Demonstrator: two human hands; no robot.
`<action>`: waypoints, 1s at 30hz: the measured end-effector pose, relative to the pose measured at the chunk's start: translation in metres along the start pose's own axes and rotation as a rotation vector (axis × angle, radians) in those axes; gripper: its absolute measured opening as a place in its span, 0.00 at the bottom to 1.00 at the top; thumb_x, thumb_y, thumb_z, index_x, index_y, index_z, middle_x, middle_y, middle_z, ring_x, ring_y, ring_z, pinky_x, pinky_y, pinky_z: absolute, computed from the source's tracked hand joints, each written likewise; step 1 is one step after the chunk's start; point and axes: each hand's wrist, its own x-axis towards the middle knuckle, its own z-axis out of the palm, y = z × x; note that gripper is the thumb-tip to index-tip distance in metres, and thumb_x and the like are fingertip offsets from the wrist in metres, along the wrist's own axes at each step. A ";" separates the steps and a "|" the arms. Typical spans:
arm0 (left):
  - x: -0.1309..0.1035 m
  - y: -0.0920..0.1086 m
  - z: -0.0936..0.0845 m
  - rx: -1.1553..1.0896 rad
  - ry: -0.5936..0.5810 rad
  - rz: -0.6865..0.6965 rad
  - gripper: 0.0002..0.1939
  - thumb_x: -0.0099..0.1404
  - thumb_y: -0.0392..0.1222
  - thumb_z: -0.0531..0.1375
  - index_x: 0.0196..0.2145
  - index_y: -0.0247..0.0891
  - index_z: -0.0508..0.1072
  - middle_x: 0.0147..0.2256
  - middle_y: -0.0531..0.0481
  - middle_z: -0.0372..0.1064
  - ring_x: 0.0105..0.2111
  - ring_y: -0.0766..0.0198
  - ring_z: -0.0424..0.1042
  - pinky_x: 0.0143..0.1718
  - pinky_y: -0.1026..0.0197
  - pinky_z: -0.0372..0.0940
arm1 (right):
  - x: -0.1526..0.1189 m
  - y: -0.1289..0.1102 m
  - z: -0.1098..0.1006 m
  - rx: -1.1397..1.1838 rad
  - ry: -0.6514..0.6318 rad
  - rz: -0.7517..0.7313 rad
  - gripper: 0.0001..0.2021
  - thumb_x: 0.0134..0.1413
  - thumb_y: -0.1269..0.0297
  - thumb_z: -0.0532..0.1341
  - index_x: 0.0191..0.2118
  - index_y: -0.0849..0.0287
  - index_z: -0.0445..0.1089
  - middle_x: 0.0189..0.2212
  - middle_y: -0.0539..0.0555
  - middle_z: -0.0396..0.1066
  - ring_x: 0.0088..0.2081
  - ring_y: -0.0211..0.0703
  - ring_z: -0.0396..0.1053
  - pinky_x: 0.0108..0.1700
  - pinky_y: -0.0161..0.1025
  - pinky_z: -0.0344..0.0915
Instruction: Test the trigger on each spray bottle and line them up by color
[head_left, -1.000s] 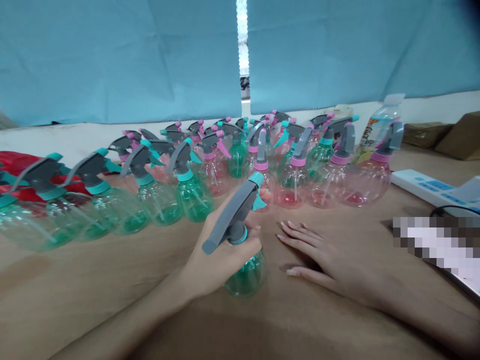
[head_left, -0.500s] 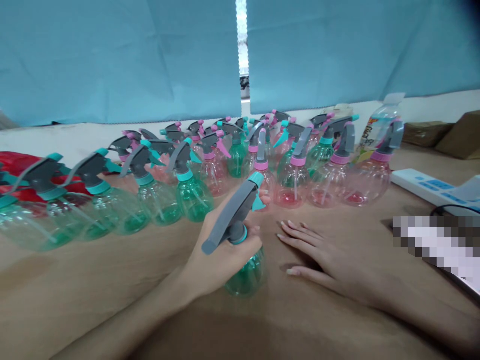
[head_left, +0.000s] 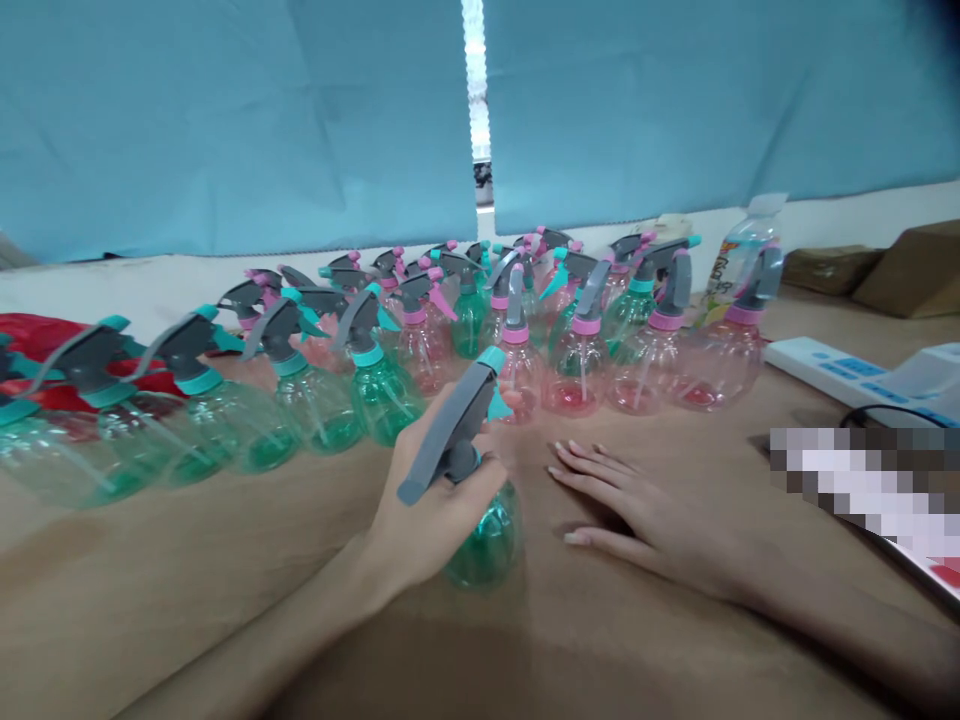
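Note:
In the middle of the table, my left hand [head_left: 442, 500] is wrapped round the neck of a green spray bottle [head_left: 484, 550]. The bottle has a grey trigger head with a teal nozzle, which points away and to the right. My fingers hide its collar and part of its body. To the right, my right hand [head_left: 630, 505] lies flat on the wooden table [head_left: 570, 640], fingers spread, holding nothing. Beyond the hands stand a green spray bottle [head_left: 384, 400] at the left and a pink spray bottle [head_left: 519, 375] straight ahead.
Several more spray bottles [head_left: 274, 430] fill the back and left of the table. A labelled drink bottle [head_left: 739, 250], a white power strip [head_left: 832, 375], cardboard boxes [head_left: 911, 270] and a pixelated flat object [head_left: 862, 510] are on the right. Red plastic [head_left: 45, 340] lies far left.
The view has shifted slightly, so most things sit a little further left. My left hand keeps its hold on the spray bottle; my right hand still lies flat.

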 end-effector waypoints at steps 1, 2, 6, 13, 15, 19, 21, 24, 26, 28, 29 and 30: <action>0.000 -0.001 0.001 0.007 0.005 -0.015 0.06 0.54 0.38 0.55 0.32 0.43 0.67 0.26 0.55 0.66 0.25 0.62 0.66 0.28 0.59 0.64 | 0.001 -0.001 -0.001 -0.003 -0.007 0.002 0.32 0.62 0.45 0.54 0.66 0.54 0.53 0.67 0.57 0.49 0.67 0.55 0.46 0.65 0.59 0.48; -0.001 -0.002 0.001 0.008 0.006 -0.032 0.06 0.55 0.38 0.55 0.33 0.43 0.67 0.27 0.54 0.67 0.26 0.61 0.66 0.29 0.59 0.64 | 0.001 -0.003 -0.003 -0.006 -0.014 0.005 0.32 0.62 0.45 0.54 0.66 0.55 0.54 0.67 0.58 0.49 0.67 0.55 0.46 0.64 0.59 0.49; -0.003 -0.006 0.005 -0.008 0.017 -0.066 0.15 0.59 0.39 0.57 0.46 0.44 0.68 0.33 0.53 0.71 0.32 0.59 0.71 0.36 0.56 0.67 | 0.003 -0.017 -0.011 0.017 -0.004 0.020 0.32 0.61 0.44 0.54 0.65 0.55 0.56 0.65 0.60 0.55 0.64 0.57 0.53 0.62 0.58 0.55; -0.003 -0.011 0.008 -0.145 0.015 0.024 0.29 0.65 0.44 0.59 0.61 0.47 0.56 0.39 0.52 0.73 0.40 0.61 0.72 0.46 0.56 0.67 | 0.015 -0.071 -0.027 0.068 0.131 0.007 0.34 0.56 0.42 0.57 0.63 0.55 0.58 0.55 0.61 0.68 0.53 0.59 0.68 0.51 0.54 0.67; -0.003 -0.011 0.010 -0.159 0.033 0.039 0.30 0.64 0.46 0.61 0.62 0.47 0.57 0.41 0.51 0.73 0.40 0.60 0.72 0.45 0.55 0.68 | 0.023 -0.085 -0.028 0.097 0.187 0.018 0.35 0.53 0.41 0.60 0.61 0.54 0.59 0.52 0.61 0.71 0.51 0.59 0.70 0.49 0.54 0.67; -0.002 -0.011 0.008 -0.145 0.032 0.047 0.35 0.61 0.49 0.63 0.63 0.49 0.55 0.53 0.46 0.68 0.49 0.55 0.70 0.49 0.53 0.68 | 0.039 -0.106 -0.022 0.111 0.294 0.038 0.34 0.50 0.41 0.63 0.57 0.58 0.60 0.47 0.61 0.72 0.47 0.58 0.71 0.46 0.51 0.69; -0.002 -0.012 0.003 -0.145 -0.021 0.078 0.39 0.60 0.49 0.64 0.65 0.51 0.51 0.59 0.45 0.62 0.55 0.52 0.66 0.53 0.49 0.65 | 0.045 -0.112 -0.019 0.082 0.340 0.053 0.31 0.51 0.42 0.63 0.54 0.58 0.62 0.44 0.60 0.72 0.45 0.57 0.71 0.44 0.50 0.69; -0.006 -0.014 -0.008 -0.102 -0.078 0.110 0.43 0.60 0.49 0.65 0.66 0.48 0.47 0.65 0.43 0.52 0.62 0.50 0.57 0.60 0.44 0.57 | 0.054 -0.114 -0.019 0.046 0.375 0.041 0.26 0.52 0.45 0.63 0.50 0.57 0.63 0.41 0.58 0.72 0.43 0.55 0.71 0.41 0.50 0.69; -0.012 -0.020 -0.017 -0.068 -0.078 0.087 0.42 0.61 0.49 0.63 0.66 0.45 0.45 0.66 0.41 0.48 0.64 0.50 0.53 0.62 0.43 0.53 | 0.060 -0.112 -0.021 0.008 0.380 0.020 0.24 0.52 0.46 0.64 0.48 0.58 0.63 0.41 0.58 0.71 0.44 0.55 0.70 0.42 0.50 0.69; -0.022 -0.031 -0.024 -0.011 -0.064 0.054 0.40 0.64 0.50 0.60 0.66 0.43 0.44 0.66 0.39 0.48 0.64 0.50 0.54 0.62 0.44 0.55 | 0.070 -0.106 -0.025 -0.060 0.375 0.016 0.23 0.52 0.49 0.63 0.48 0.59 0.63 0.44 0.60 0.69 0.47 0.56 0.67 0.44 0.52 0.68; -0.028 -0.038 -0.027 0.053 -0.034 0.062 0.38 0.65 0.50 0.59 0.65 0.42 0.45 0.65 0.39 0.50 0.63 0.51 0.55 0.61 0.45 0.56 | 0.075 -0.103 -0.026 -0.096 0.372 0.022 0.22 0.53 0.50 0.63 0.48 0.59 0.63 0.45 0.61 0.68 0.48 0.57 0.66 0.46 0.53 0.67; -0.034 -0.046 -0.030 0.133 -0.036 0.068 0.35 0.66 0.49 0.58 0.65 0.42 0.46 0.64 0.40 0.51 0.63 0.52 0.55 0.61 0.45 0.56 | 0.082 -0.099 -0.027 -0.117 0.367 0.032 0.23 0.53 0.50 0.63 0.48 0.60 0.63 0.45 0.61 0.68 0.49 0.57 0.66 0.46 0.53 0.67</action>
